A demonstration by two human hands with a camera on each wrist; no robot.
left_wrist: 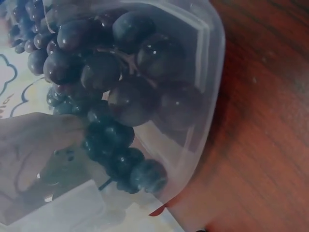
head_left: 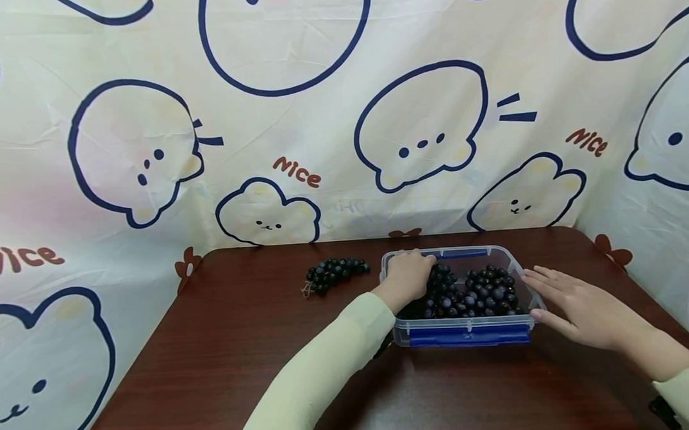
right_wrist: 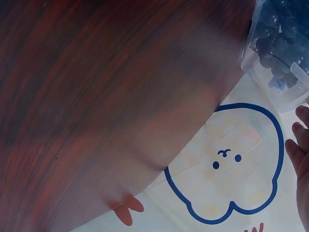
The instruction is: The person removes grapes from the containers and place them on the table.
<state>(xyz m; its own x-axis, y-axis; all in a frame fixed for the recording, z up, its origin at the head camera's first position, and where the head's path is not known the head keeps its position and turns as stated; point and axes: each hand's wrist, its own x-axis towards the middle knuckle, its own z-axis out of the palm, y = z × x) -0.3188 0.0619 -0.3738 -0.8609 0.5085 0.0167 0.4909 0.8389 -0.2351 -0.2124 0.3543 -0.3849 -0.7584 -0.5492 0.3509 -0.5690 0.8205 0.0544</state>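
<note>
Inside clear box point(head_left: 470, 336), dark grapes point(head_left: 491, 289) touched by left hand point(head_left: 407, 275), fingers curled; whether grip is clamped cannot be told. Right hand point(head_left: 585, 308) held straight-fingered at box's right side. Other bunch point(head_left: 334, 273) laid leftward on counter point(head_left: 240, 348), long axis roughly sideways, left hand nearer.

Dark brown wood-grain table point(head_left: 224, 374), slight sheen; directly on it: blue-clipped transparent plastic box point(head_left: 469, 323), and left of that, apart, bunch of dark grapes point(head_left: 334, 274)

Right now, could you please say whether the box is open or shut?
The box is open: the left hand reaches inside to the grapes.
</note>
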